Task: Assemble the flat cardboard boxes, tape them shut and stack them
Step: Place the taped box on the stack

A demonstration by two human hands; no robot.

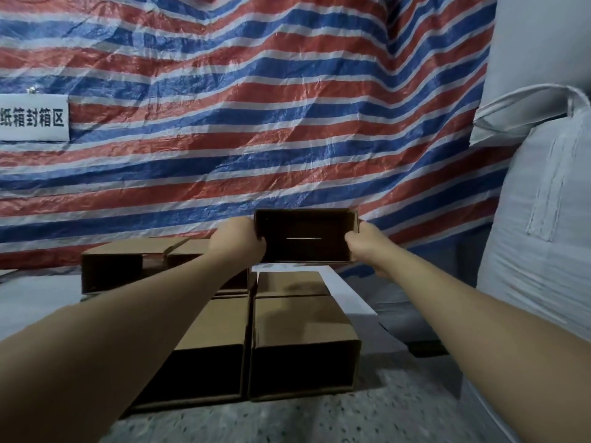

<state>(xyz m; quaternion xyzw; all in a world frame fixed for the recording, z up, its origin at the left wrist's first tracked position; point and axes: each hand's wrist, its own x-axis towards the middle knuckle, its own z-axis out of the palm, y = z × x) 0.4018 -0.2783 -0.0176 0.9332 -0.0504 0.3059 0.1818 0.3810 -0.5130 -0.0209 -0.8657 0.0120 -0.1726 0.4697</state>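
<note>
I hold an assembled brown cardboard box (pixel 305 235) out in the air, its open side facing me and its inside dark. My left hand (pixel 238 239) grips its left edge and my right hand (pixel 367 244) grips its right edge. Below it, several assembled boxes stand on the floor: a front right box (pixel 303 346), a front left box (pixel 208 350), a box behind on the right (pixel 292 284), and a taller box at the back left (pixel 128 266). My forearms partly cover the left boxes.
A red, white and blue striped tarp (pixel 256 123) hangs behind, with a white sign (pixel 33 118) at the left. Large white woven sacks (pixel 543 235) stand at the right. The floor (pixel 351 420) is speckled grey; a white sheet (pixel 348 298) lies beside the boxes.
</note>
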